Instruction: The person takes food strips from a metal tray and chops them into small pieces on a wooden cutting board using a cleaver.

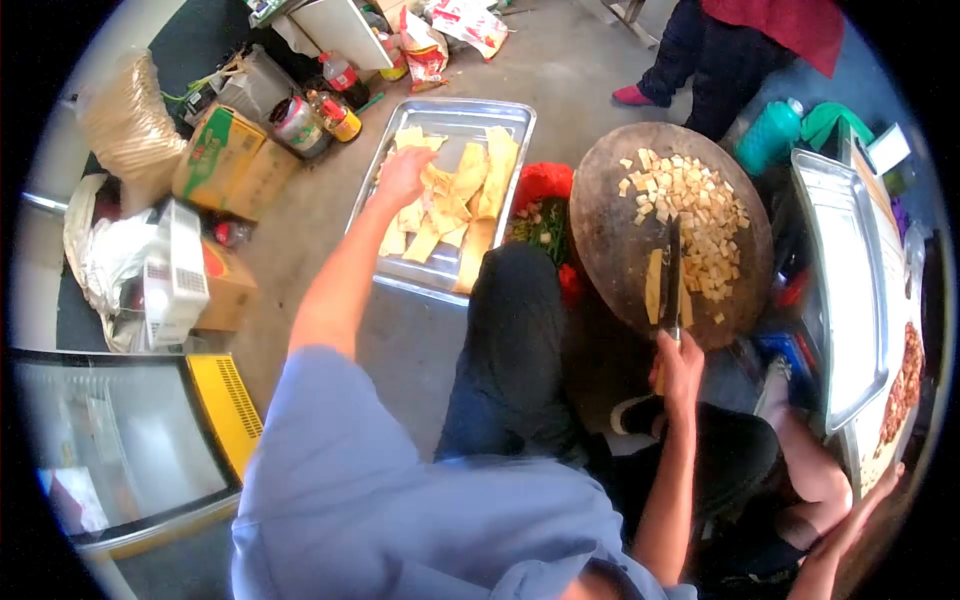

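Over the upper left part of a metal tray (pixel 390 262) is my left hand (pixel 404 172), its fingers down among flat yellowish slabs (pixel 470 172); whether it grips one is hard to tell. My right hand (pixel 680 368) is closed around the handle of a knife (pixel 674 265). The blade points away from me over a round wooden board (pixel 610 225). Long strips (pixel 653 287) lie beside the blade on the board. Small cut cubes (pixel 700 195) are spread across its upper right half.
A red container (pixel 543 183) with greens stands between tray and board. At the right are another metal tray (pixel 845 290) and a seated person's bare leg (pixel 815 455). Someone in dark trousers (pixel 705 65) stands beyond the board. Boxes (pixel 235 160) and bottles (pixel 342 75) are at the upper left.
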Demonstrator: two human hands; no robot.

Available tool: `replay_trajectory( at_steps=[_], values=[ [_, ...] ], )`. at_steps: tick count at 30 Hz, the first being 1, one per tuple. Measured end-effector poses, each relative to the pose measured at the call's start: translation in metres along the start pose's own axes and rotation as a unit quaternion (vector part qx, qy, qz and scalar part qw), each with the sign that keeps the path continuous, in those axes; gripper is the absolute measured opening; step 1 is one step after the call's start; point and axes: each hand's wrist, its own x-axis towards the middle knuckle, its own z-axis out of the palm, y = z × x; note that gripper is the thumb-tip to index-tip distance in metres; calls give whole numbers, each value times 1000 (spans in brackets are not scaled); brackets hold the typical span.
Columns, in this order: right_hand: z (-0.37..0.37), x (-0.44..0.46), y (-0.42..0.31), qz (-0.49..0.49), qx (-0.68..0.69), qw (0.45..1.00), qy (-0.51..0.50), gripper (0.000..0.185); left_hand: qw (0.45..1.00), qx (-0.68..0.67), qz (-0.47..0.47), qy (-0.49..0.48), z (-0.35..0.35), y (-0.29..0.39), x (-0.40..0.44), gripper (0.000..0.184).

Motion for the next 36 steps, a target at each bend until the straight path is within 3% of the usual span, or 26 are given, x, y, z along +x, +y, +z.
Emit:
replay_trajectory(
  at_steps=[2,5,9,11,14,15,17,19,23,24,26,27,29,33,36],
  values=[
    [5,0,-2,-3,-10,1000,7,35,994,15,-8,-107,11,-7,3,43],
    [10,-1,-7,7,-33,999,28,39,983,68,0,-171,2,10,10,42],
    [9,-4,-13,19,-13,1000,8,36,966,145,59,-207,-11,7,19,20],
    [8,-3,-11,16,3,1000,5,30,977,117,76,-158,-17,-6,18,13],
    [6,-4,-15,40,42,998,17,26,998,-38,-29,-32,-43,-6,27,19],
    [5,-3,-12,42,43,998,16,26,998,-37,-29,-34,-45,-10,33,19],
    [-2,2,-5,62,75,995,10,25,980,-107,-102,131,-50,-31,55,26],
    [-3,3,-2,49,109,993,3,21,955,-229,-129,135,-76,-31,78,34],
    [-7,4,0,75,112,991,17,22,949,-121,-46,289,-92,-5,128,27],
    [-8,5,4,69,107,992,14,22,948,-123,-44,291,-88,7,136,27],
    [-8,5,14,64,108,992,17,22,949,15,-9,316,-79,32,147,21],
    [-9,7,15,59,110,992,17,23,952,19,34,305,-66,36,146,19],
    [-8,4,9,67,119,990,18,23,973,66,7,219,-17,29,147,23],
    [-10,5,11,66,144,987,23,22,997,-24,-6,72,57,30,99,26],
    [-12,3,14,62,126,990,11,27,992,-66,-19,101,51,45,67,28]
  ],
)
